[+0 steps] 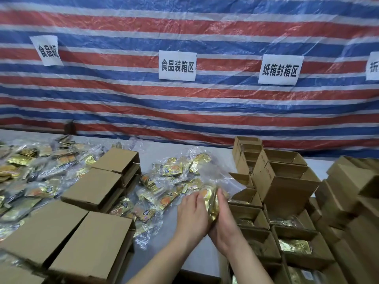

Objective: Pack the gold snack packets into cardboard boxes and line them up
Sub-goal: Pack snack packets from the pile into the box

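Observation:
My left hand [192, 216] and my right hand [225, 220] meet low in the middle of the view and together hold a small stack of gold snack packets [212, 208] pressed between the palms. Just behind them lies a clear plastic bag with several loose gold packets [172, 177]. To the right stand rows of open cardboard boxes [295, 238]; several hold gold packets [295, 245]. An empty open box [287, 181] stands tilted behind those.
Several closed cardboard boxes [96, 187] lie flat at the left and front left. More bagged gold packets [30, 171] cover the far left of the white table [205, 257]. Stacked boxes [352, 181] fill the right edge. A striped tarp with paper signs [177, 65] hangs behind.

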`<state>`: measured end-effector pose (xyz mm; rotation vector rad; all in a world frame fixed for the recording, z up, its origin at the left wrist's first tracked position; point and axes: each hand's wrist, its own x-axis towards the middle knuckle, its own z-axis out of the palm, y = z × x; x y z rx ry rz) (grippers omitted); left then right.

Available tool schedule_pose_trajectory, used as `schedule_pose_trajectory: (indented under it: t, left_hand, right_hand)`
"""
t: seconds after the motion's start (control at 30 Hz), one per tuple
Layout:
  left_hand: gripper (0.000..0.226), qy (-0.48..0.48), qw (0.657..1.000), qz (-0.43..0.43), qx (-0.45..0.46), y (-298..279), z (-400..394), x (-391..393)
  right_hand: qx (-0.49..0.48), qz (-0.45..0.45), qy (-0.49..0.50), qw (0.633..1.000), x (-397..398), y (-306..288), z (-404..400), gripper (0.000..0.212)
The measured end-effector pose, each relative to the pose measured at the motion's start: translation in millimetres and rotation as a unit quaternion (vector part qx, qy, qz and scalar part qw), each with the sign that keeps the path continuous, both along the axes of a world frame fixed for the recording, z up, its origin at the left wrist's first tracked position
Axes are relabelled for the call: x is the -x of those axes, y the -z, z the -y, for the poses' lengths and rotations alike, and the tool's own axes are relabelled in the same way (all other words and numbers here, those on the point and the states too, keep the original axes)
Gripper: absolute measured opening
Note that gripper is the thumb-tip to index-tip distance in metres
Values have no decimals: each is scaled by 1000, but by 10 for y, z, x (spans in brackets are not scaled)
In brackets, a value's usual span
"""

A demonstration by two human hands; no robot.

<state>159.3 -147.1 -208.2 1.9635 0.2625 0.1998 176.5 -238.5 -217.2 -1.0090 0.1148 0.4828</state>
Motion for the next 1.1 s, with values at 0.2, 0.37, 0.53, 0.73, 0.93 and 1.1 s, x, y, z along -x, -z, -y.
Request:
schedule_pose_trajectory:
  t: [0.2,0.37,0.53,0.73,0.93,1.1]
  left_hand:
    - [33,22,998,7,64,47,60,135]
    - [32,24,987,18,159,188,7,239]
    - [36,3,983,40,178,336,97,285]
    - [44,15,989,49,141,421,106,357]
    - [25,91,987,-88,-100,1025,-494,297]
    - [50,174,935,-239,-195,1668,-837,533]
  right_hand:
    - [79,-35,-22,996,76,44,123,64]
    - [68,-72,-24,995,193,140,252,56]
    - [59,-52,-10,997,367,258,183,44]
    - [128,-37,12,991,428,419,240,34]
    - [339,48,20,939,407,651,479,32]
    - [493,142,-217,830,460,891,462,46]
